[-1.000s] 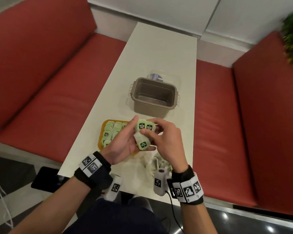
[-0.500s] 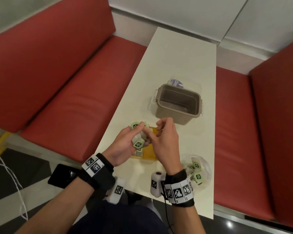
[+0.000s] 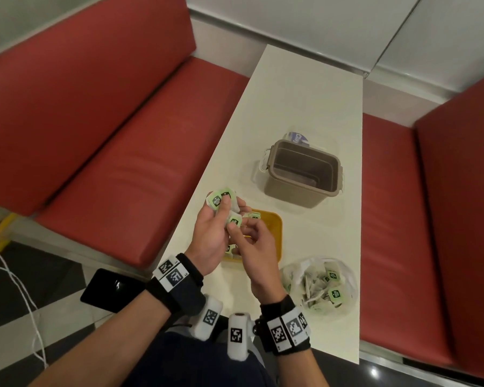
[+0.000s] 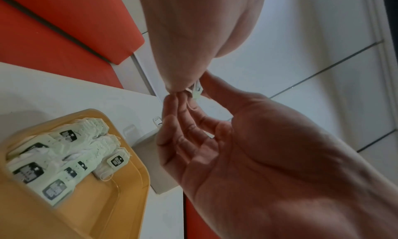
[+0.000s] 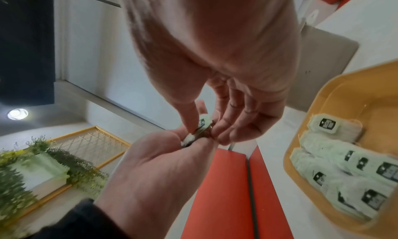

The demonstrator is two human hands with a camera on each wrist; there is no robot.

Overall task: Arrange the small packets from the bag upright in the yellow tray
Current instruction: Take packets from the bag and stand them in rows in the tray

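Observation:
My left hand [image 3: 224, 205] is raised over the table's left edge and grips a small fan of green-labelled packets [image 3: 220, 199]. My right hand [image 3: 234, 225] meets it and pinches the lowest packet [image 3: 234, 220] between thumb and forefinger. The right wrist view shows that pinched packet [image 5: 203, 123] edge-on between both hands. Just right of the hands sits the yellow tray [image 3: 277, 227], partly hidden by them, with rows of packets [image 4: 64, 157] standing in one end. The clear bag [image 3: 347, 277] of loose packets lies near the table's front right.
An empty brown plastic container [image 3: 302, 174] stands on the white table [image 3: 291, 93] behind the tray. Red bench seats [image 3: 123, 163] flank the table on both sides. A black phone [image 3: 109, 289] lies near my left forearm.
The head view has swung left, and the bag has come into sight. My hands have stayed together with the packets; the right fingers went from the upper packets to the lowest one.

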